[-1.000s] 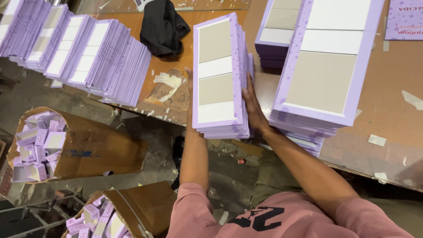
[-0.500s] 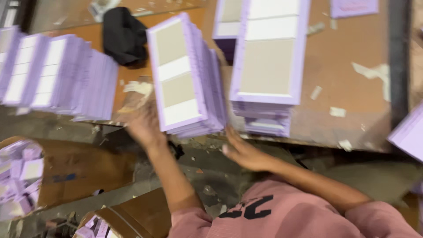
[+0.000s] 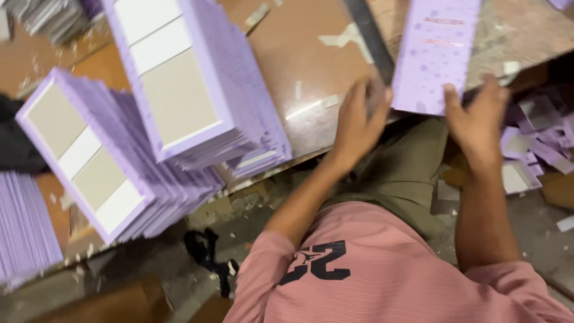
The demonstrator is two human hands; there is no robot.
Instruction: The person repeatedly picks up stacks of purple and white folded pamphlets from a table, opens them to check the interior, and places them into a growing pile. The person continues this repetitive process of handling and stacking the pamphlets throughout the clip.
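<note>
Now both hands have left the stacks: right hand pinches a purple card, left hand spread.

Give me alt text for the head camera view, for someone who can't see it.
Both hands reach a purple dotted card at the brown table's edge: right hand touching it, left hand beside it. Two leaning stacks of purple-edged boards stand to the left.
</note>
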